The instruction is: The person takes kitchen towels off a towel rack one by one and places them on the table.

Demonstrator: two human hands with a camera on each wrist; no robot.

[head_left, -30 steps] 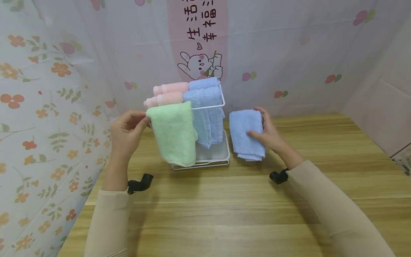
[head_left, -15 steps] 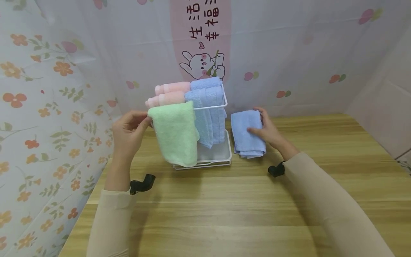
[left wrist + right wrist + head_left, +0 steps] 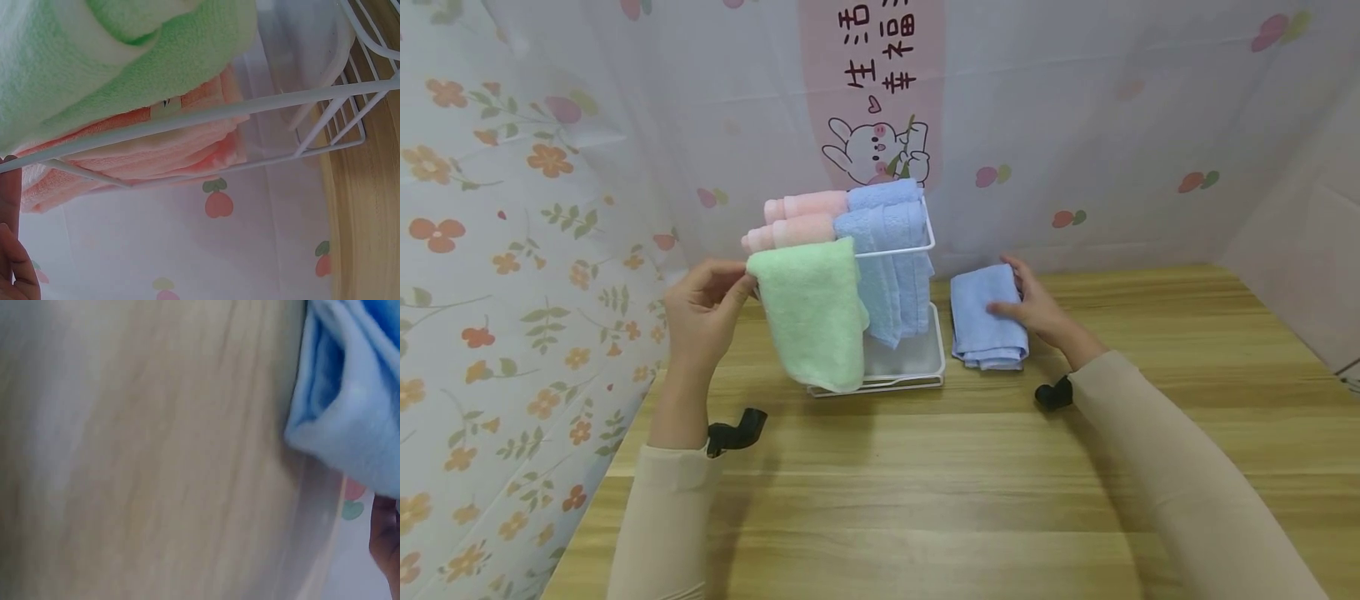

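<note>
A person works at both sides of a white rack (image 3: 910, 358) standing on a bench (image 3: 880, 483). At the rack's upper left corner, the left hand (image 3: 703, 304) pinches the rail with thumb and fingers nearly closed, apparently to steady it; whether it also nips the green towel (image 3: 812, 321) beside it cannot be told. Just right of the rack, the right hand (image 3: 1037, 312) grips a folded blue towel (image 3: 973, 321), thumb across the front and fingers behind, likely to keep the layers together. Whether that towel touches the bench is unclear. The green towel drapes over the rack's front left, leaving the front rail to its right bare. Behind it on the rack, pink towels (image 3: 797, 231) hang left and blue ones (image 3: 880, 221) right, seemingly sorted by color.
</note>
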